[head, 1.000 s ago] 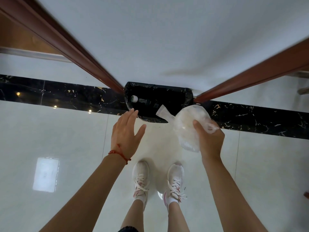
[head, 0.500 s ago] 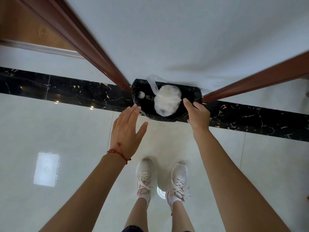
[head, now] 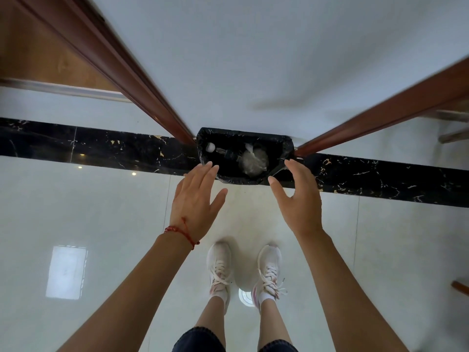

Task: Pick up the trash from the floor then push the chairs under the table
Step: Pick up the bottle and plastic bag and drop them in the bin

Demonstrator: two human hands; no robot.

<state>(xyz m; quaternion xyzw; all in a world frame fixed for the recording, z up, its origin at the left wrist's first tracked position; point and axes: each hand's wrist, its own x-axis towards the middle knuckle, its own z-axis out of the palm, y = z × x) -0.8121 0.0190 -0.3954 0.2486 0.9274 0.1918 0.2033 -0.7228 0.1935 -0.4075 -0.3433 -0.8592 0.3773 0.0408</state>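
Both hands empty over the bin, trash bag already inside.

Left hand (head: pixel 196 199) flat with fingers straight and spread, red string bracelet (head: pixel 181 233) on the wrist, fingertips just over the near-left rim of the black-lined trash bin (head: pixel 279 143). Right hand (head: pixel 298 199) likewise relaxed and holding nothing, thumb out toward the left, fingers near the bin's right corner; contact with the liner not clear. Hands apart, bin mouth between them. Inside the bin: knotted clear plastic bag (head: pixel 254 160) on the right, bottle with white cap (head: pixel 218 150) lying on the left. Bin against the white wall (head: pixel 253 59), between two reddish-brown wooden trims (head: pixel 127 67), on the black marble strip (head: pixel 101 148) of a glossy white tiled floor (head: pixel 101 199). White sneakers (head: pixel 219 268) below the hands.
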